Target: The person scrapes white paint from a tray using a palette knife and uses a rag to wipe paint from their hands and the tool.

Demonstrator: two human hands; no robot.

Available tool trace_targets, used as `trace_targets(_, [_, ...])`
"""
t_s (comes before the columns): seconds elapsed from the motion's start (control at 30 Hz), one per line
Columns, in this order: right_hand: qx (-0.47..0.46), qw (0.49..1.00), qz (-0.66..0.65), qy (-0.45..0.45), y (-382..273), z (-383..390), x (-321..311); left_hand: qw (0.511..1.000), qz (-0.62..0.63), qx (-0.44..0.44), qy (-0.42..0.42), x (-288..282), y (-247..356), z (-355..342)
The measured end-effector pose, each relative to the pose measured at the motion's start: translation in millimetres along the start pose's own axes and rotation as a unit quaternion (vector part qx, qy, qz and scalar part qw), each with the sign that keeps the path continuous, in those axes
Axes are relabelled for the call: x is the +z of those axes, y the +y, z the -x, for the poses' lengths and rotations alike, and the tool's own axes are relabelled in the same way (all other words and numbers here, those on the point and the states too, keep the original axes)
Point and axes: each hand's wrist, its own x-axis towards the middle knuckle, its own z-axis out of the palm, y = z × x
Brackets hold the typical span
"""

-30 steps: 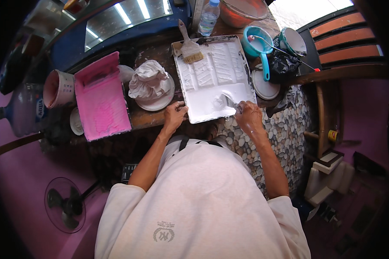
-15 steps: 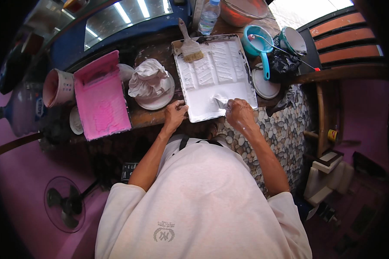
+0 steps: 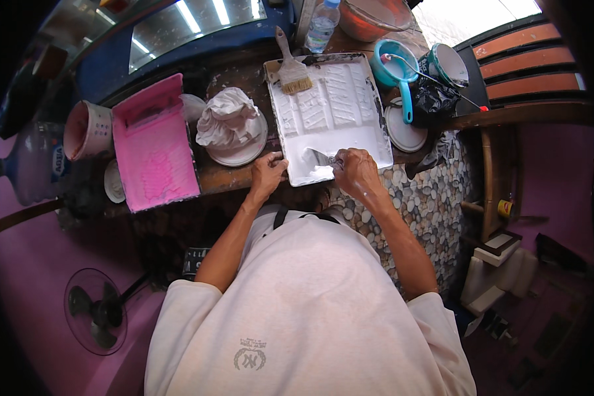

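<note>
The left hand (image 3: 268,175) grips the near left corner of a ribbed white paint tray (image 3: 350,99). The right hand (image 3: 354,170) is closed on a flat metal scraper (image 3: 317,158) lying in the tray's smooth near end, blade pointing left. The rectangular tray's long axis runs away across the worn wooden surface (image 3: 218,178). A bristly brush (image 3: 292,69) rests at its far left corner.

The person wears a loose off-white short-sleeved shirt (image 3: 303,310) with a small grey emblem (image 3: 251,356) low on it, and dark straps (image 3: 280,216) at the collar. Forearms bare.
</note>
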Motion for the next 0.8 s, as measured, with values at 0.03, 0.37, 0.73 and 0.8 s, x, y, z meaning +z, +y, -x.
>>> trace_targets(0.03, [0.000, 1.000, 0.000, -0.001, 0, 0, 1, 1.000, -0.001, 0.000, -0.001, 0, 0, 0])
trace_targets(0.37, [0.036, 0.998, 0.015, -0.050, 4, 0, 2, 1.000, -0.019, 0.001, 0.004, -1, -3, -1])
trace_targets(0.73, [0.047, 0.997, 0.032, -0.055, -3, 1, -2, 1.000, -0.006, 0.003, -0.002, 1, 0, 0])
trace_targets(0.8, [0.016, 0.999, -0.023, -0.027, -2, 1, 5, 1.000, 0.004, 0.005, -0.006, 1, 0, 1])
